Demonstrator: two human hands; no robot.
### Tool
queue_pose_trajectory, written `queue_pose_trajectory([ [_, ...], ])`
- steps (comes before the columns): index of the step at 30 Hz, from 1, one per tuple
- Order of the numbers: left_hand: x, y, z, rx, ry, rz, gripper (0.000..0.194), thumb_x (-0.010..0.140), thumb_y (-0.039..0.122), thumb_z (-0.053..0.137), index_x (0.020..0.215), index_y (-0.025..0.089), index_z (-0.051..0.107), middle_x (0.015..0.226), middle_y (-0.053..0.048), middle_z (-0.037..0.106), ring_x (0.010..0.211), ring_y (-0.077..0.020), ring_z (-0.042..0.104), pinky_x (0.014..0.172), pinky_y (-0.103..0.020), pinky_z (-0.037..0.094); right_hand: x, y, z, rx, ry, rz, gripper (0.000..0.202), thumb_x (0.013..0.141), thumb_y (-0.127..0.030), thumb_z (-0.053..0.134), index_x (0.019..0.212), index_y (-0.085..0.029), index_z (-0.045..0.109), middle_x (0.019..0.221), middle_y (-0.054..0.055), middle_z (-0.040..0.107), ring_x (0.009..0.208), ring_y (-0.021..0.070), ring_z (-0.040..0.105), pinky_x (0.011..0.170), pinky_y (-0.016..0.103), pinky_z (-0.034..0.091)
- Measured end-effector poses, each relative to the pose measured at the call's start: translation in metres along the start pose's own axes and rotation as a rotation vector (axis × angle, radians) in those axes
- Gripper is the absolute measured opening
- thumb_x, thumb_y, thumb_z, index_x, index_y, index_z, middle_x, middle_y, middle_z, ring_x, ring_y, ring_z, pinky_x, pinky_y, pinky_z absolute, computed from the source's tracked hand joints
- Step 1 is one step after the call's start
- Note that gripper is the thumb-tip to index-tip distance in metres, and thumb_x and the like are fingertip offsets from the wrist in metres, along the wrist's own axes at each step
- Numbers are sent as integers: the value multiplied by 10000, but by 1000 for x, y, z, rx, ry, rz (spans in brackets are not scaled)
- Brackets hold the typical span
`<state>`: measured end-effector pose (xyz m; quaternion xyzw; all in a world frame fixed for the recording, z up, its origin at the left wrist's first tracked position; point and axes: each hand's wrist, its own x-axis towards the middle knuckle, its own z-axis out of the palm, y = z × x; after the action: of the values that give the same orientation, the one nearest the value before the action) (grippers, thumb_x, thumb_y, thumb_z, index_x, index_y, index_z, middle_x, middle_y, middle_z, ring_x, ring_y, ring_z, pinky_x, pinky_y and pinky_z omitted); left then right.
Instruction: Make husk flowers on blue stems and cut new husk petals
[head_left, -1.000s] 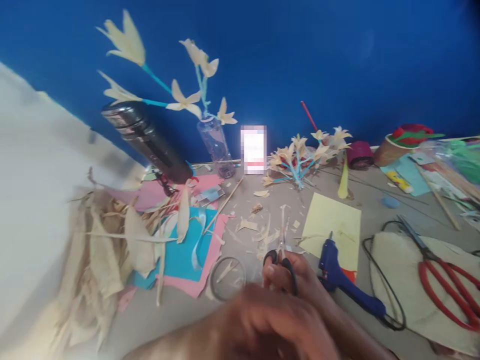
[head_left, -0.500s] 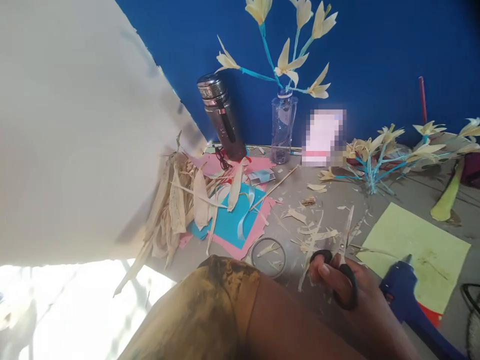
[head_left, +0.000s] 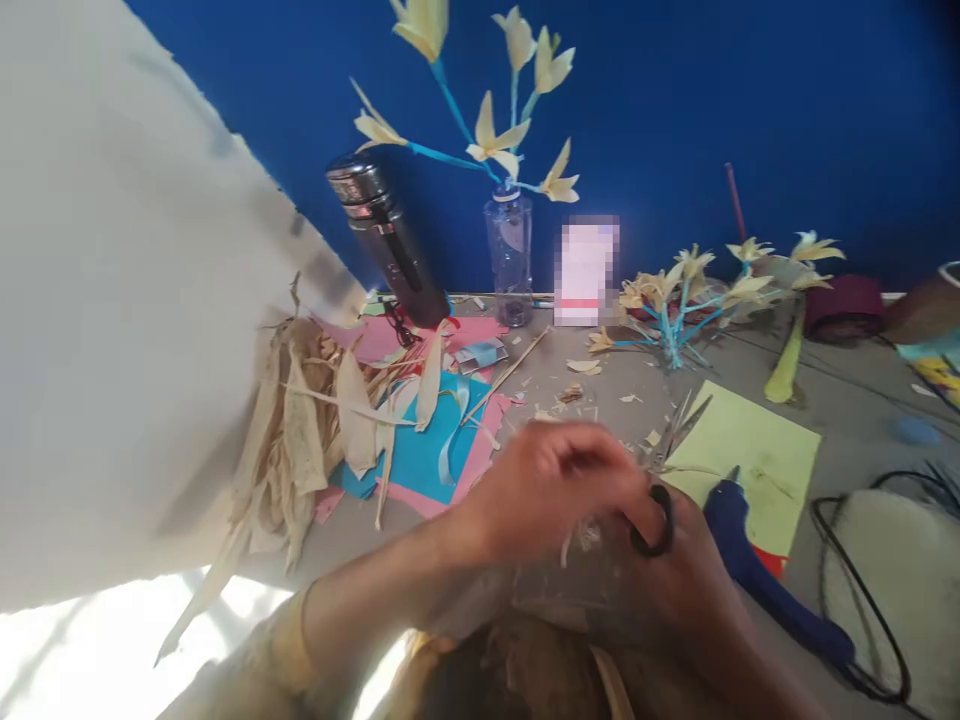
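Observation:
Scissors with black handles are held in my right hand, blades parted and pointing up and away. My left hand is raised over the middle of the table, blurred, its fingertips close to the scissor handle; what it pinches, if anything, cannot be made out. Pale husk scraps lie beyond the hands. To the left, dry husks are heaped beside a blue sheet. A blue glue gun rests on a light green sheet, right of my right hand.
A dark flask and a clear bottle holding husk flowers stand at the back. Beside them are a pixelated upright panel and a bunch of flowers with blue stems. A black cable curls at the right.
My left arm has swung up and my left hand now shows near the scissors. The scissor blades have opened wider and tilted right. The view has shifted right, showing more of the table's right side.

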<state>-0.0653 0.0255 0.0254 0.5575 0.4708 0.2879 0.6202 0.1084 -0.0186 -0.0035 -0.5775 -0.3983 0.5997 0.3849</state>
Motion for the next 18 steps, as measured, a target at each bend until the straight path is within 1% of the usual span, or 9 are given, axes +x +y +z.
queue_pose_trajectory([
  [2,20,10,-15,134,92,39,87,858,231,630,832,213,710,930,-66,672,1000,-240,590,872,-358,473,0,-3,2,5,21,-18,329,799,-498,629,627,-218,622,583,3,463,564,170,411,525,302,332],
  [3,30,9,-20,410,156,95,99,846,182,614,834,209,708,944,-69,659,1026,-245,577,901,-365,465,1,-3,3,14,8,-20,321,795,-482,633,618,-214,619,585,-1,460,566,164,403,526,298,325],
  [5,46,-3,-26,824,138,156,136,808,132,636,890,200,720,978,-82,646,1032,-263,561,914,-391,456,2,-3,4,35,-42,-12,315,794,-469,632,622,-205,620,597,-9,460,569,150,389,531,289,315],
  [6,52,-11,-27,955,111,173,133,819,136,631,896,195,723,978,-88,642,1015,-265,562,897,-394,460,2,-2,4,48,-62,-6,318,791,-471,631,624,-201,619,596,-14,455,564,143,376,527,285,307],
  [8,60,-26,-27,1067,92,199,134,871,167,592,880,191,724,970,-96,638,988,-264,564,870,-395,464,4,-2,4,73,-77,4,324,780,-482,637,626,-197,614,581,-27,433,546,131,344,510,279,286],
  [11,61,-34,-27,974,176,272,200,928,205,527,841,188,706,953,-95,639,970,-247,570,882,-389,457,5,-4,2,96,-82,24,339,761,-496,669,619,-195,605,551,-40,392,530,124,314,496,272,258],
  [14,54,-22,-27,619,259,271,155,906,231,554,802,183,659,896,-63,646,874,-201,587,816,-339,470,7,-5,2,131,-60,21,360,743,-518,707,637,-189,608,554,-44,385,542,122,315,504,268,255],
  [16,45,-9,-27,313,187,131,164,886,292,586,768,183,617,792,-30,644,721,-159,575,687,-291,462,9,-2,2,188,-5,-4,351,736,-521,728,715,-186,625,587,-44,414,558,122,327,514,264,270],
  [18,37,2,-26,44,3,-25,229,865,367,621,738,179,585,690,-12,640,631,-137,567,618,-264,443,11,3,1,264,29,-44,346,738,-504,746,814,-186,635,651,-36,472,582,123,360,535,262,301],
])
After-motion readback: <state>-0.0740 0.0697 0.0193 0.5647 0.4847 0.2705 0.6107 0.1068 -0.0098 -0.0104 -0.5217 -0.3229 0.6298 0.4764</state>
